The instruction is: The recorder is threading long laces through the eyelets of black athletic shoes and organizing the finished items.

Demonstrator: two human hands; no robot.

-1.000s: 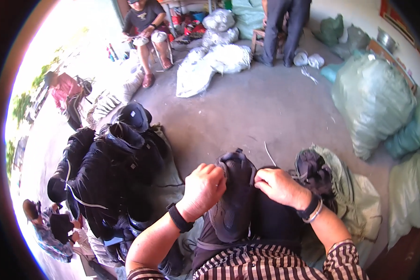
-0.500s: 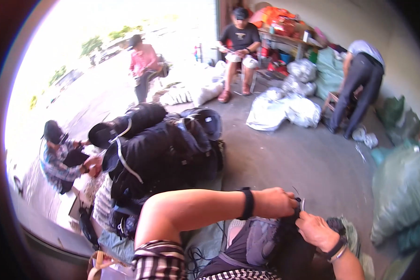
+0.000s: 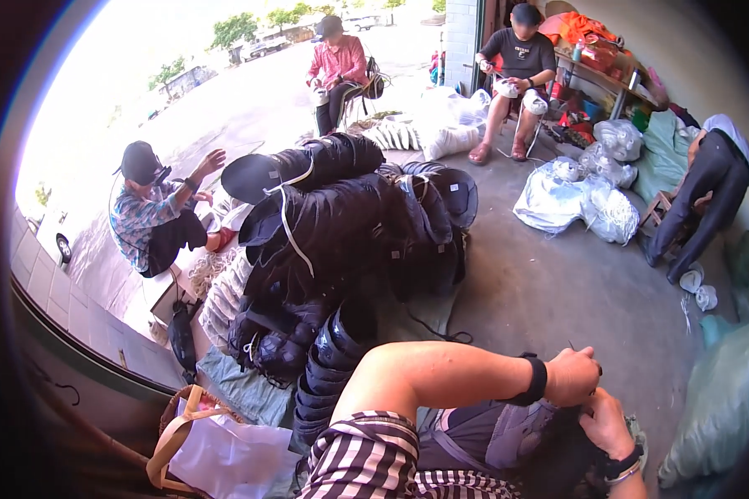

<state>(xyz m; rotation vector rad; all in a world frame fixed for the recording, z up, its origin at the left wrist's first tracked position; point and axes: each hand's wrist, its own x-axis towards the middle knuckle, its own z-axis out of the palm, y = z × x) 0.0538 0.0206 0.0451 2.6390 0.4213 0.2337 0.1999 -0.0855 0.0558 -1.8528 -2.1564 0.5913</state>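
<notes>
Across the middle of the scene, to the right of the heaped black rolls, a stretch of grey floor runs from the person's lap toward the far side. Its left edge is set by those rolls, with a black cord trailing from them onto the floor. On the far side a white sack bounds it; on the right are a bending person and, nearer, a pale green sack. Near left, a stack of nested black pieces and a bag with tan handles crowd the space beside the left forearm.

The left hand and right hand are close together, fingers curled in a pinch, the left one slightly farther off. What they pinch is mostly hidden, and whether they touch each other I cannot tell. A thin dark sliver juts up by the left hand. The grey-purple padded piece lies on the lap, just to the near left of both hands, below the left wrist.
</notes>
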